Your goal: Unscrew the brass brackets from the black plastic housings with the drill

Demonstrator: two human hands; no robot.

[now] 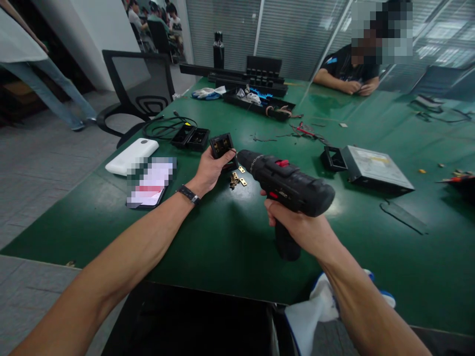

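Note:
My right hand (293, 222) is wrapped round the grip of a black cordless drill (285, 178) with red switches. The drill's chuck points left, close to the small black plastic housing (221, 144) in my left hand (211, 170). Brass-coloured pieces show inside that housing, and my thumb and fingers pinch its near side. Whether the bit touches the housing I cannot tell. Just below it, several small brass plates (242, 181) and dark screws (233, 184) lie on the green table (222, 237).
Left are a phone (150, 185), a white power bank (132, 156), black housings (190, 137) and a coiled cable (163, 126). A metal box (380, 168) stands right. Gloves (315, 306) hang at the near edge. A person (345, 71) sits across; another stands left near a chair (139, 86).

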